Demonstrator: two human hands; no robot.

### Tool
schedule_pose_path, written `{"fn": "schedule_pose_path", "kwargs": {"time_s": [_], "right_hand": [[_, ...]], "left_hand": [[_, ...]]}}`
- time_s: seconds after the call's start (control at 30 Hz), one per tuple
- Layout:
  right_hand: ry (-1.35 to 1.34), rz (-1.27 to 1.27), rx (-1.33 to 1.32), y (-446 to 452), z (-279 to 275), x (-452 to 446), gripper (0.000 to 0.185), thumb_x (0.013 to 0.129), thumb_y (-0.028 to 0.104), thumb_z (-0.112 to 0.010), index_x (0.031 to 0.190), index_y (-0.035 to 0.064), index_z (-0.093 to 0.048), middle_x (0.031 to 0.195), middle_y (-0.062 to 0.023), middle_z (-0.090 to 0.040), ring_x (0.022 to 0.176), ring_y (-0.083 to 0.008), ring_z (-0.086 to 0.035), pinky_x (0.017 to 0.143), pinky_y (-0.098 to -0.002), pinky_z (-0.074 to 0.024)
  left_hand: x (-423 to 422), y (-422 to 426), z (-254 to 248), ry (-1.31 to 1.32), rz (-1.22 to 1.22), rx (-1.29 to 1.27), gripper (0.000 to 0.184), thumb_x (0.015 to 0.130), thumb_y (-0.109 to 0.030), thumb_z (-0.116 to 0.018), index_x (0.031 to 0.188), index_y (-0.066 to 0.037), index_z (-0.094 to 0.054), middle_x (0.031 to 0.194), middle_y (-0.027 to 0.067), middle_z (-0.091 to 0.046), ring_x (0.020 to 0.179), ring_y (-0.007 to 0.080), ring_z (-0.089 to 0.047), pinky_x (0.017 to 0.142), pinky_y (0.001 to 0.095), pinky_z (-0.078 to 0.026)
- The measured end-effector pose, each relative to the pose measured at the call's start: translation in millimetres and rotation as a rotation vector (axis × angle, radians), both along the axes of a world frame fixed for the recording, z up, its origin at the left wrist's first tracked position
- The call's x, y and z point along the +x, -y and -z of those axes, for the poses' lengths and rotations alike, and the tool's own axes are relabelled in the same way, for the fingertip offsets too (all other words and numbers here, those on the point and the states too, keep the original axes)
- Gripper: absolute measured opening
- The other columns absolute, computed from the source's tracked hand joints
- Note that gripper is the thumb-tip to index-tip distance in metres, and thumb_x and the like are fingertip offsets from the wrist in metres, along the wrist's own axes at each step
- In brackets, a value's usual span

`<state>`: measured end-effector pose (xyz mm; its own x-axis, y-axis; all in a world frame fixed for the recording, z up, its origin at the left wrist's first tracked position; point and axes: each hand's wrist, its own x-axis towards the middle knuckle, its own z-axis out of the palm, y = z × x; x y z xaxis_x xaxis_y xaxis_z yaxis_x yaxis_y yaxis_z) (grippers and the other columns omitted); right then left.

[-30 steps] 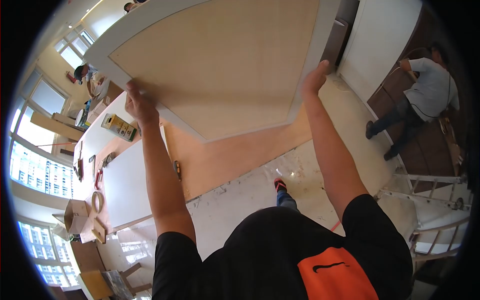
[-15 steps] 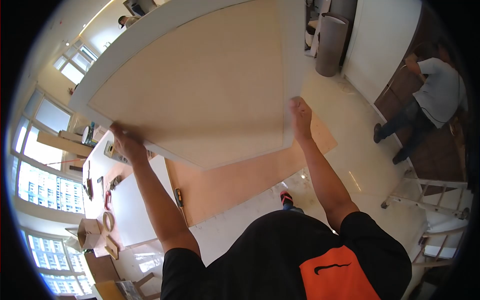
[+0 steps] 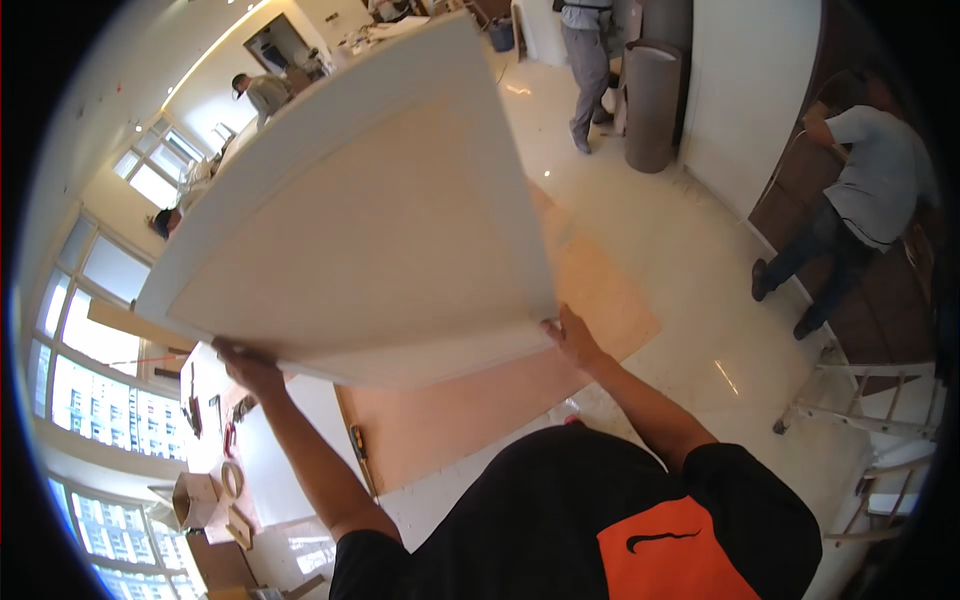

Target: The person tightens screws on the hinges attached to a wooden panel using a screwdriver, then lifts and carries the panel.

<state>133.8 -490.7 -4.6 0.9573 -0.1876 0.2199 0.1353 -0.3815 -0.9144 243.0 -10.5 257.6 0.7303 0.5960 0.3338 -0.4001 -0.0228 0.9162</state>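
Observation:
A large flat panel (image 3: 360, 230) with a pale beige middle and a white border is held up, tilted, in front of me. My left hand (image 3: 250, 368) is closed on its near left corner, with the thumb along the edge. At the near right corner my right hand (image 3: 572, 340) grips the other side. Most fingers of both hands are hidden behind or under the panel. Below it shows a brown sheet (image 3: 450, 430) on the work surface, beside a white board (image 3: 290, 440). A yellow-and-black screwdriver (image 3: 358, 445) lies near the line between them.
On the left lie a roll of tape (image 3: 232, 480) and an open cardboard box (image 3: 195, 498). A person in a grey shirt (image 3: 870, 170) bends at the right, near a ladder (image 3: 860, 400). Another person (image 3: 587, 65) stands beyond the panel, beside a brown cylinder (image 3: 652, 105).
The panel has come down and nearer to me, and its far edge has swung left. Both hands have lowered with it, still holding on. More of the room and people behind now show.

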Motion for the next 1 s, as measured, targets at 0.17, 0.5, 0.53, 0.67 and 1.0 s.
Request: {"fn": "schedule_pose_path", "kwargs": {"time_s": [0.17,0.5,0.53,0.67,1.0], "right_hand": [[0.187,0.034,0.059,-8,-48,5,0.054,0.095,0.041,-0.065,0.130,0.0013,-0.053,0.106,-0.0191,-0.066,0.087,-0.0288,-0.064,0.077,-0.0366,-0.0501],[0.072,-0.034,0.199,-8,-48,-11,0.057,0.099,0.048,-0.056,0.132,0.0013,-0.053,0.108,-0.0163,-0.066,0.097,-0.0240,-0.063,0.086,-0.0360,-0.0482],[0.099,-0.026,0.221,-9,-50,-10,0.057,0.100,0.048,-0.056,0.132,0.0009,-0.053,0.108,-0.0156,-0.066,0.098,-0.0235,-0.063,0.086,-0.0361,-0.0480],[0.234,-0.076,0.328,-12,-99,-11,0.063,0.098,0.054,-0.056,0.131,-0.0006,-0.054,0.108,-0.0111,-0.066,0.100,-0.0194,-0.061,0.088,-0.0355,-0.0474],[0.161,0.018,0.424,-13,-91,-4,0.079,0.079,0.080,-0.061,0.105,0.0056,-0.057,0.085,0.0058,-0.048,0.082,-0.0060,-0.041,0.070,-0.0287,-0.0364]], "left_hand": [[-8,32,-10,0.147,-0.031,-0.107,0.067,0.098,-0.067,-0.044,0.125,-0.007,-0.057,0.101,0.0074,-0.065,0.076,0.0156,-0.060,0.058,0.0302,-0.048],[-14,-13,15,0.067,0.025,-0.042,0.077,0.099,-0.067,-0.038,0.137,-0.002,-0.050,0.129,0.0151,-0.059,0.113,0.0266,-0.059,0.093,0.0418,-0.050],[-15,-21,21,0.068,0.051,-0.058,0.075,0.100,-0.066,-0.037,0.140,-0.003,-0.048,0.132,0.0147,-0.057,0.116,0.0263,-0.057,0.096,0.0422,-0.049],[-14,-43,95,0.129,0.177,-0.240,0.067,0.101,-0.064,-0.037,0.137,-0.009,-0.051,0.109,0.0044,-0.062,0.087,0.0138,-0.056,0.070,0.0297,-0.045],[-29,-46,240,0.005,0.438,-0.423,0.082,0.096,-0.072,-0.038,0.149,-0.010,-0.038,0.154,0.0098,-0.039,0.140,0.0261,-0.038,0.115,0.0446,-0.034]]}}
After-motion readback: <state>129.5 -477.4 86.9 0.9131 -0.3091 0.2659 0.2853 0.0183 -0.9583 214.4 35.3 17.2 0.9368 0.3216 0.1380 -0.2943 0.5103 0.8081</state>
